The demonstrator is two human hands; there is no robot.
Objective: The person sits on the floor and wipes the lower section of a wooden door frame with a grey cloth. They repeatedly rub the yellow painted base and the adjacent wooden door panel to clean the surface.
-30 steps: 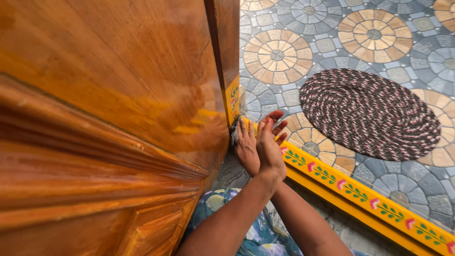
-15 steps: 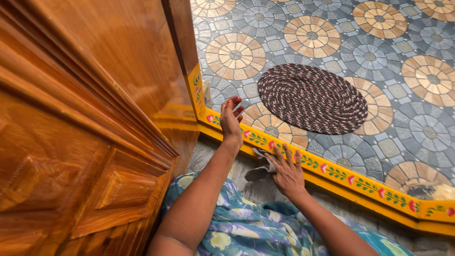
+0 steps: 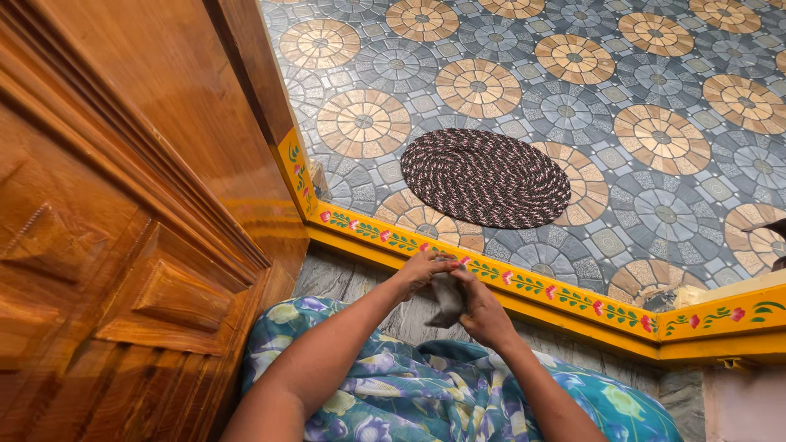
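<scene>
The small grey cloth (image 3: 448, 299) is partly covered by the left hand (image 3: 422, 270) and right hand (image 3: 483, 313), so its full shape cannot be told. The carved brown wooden door (image 3: 123, 205) runs off the left and top edges. A dark object (image 3: 774, 233) at the right edge is cut off, unidentifiable.

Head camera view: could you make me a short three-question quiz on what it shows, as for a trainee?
1. True or false: both hands hold the grey cloth.
2. Which shape is the braided mat? A) square B) oval C) star
3. What stands to the left of the person?

Key:
1. True: the left hand and right hand meet on it, above the yellow flowered sill.
2. B.
3. A polished wooden door.
</scene>
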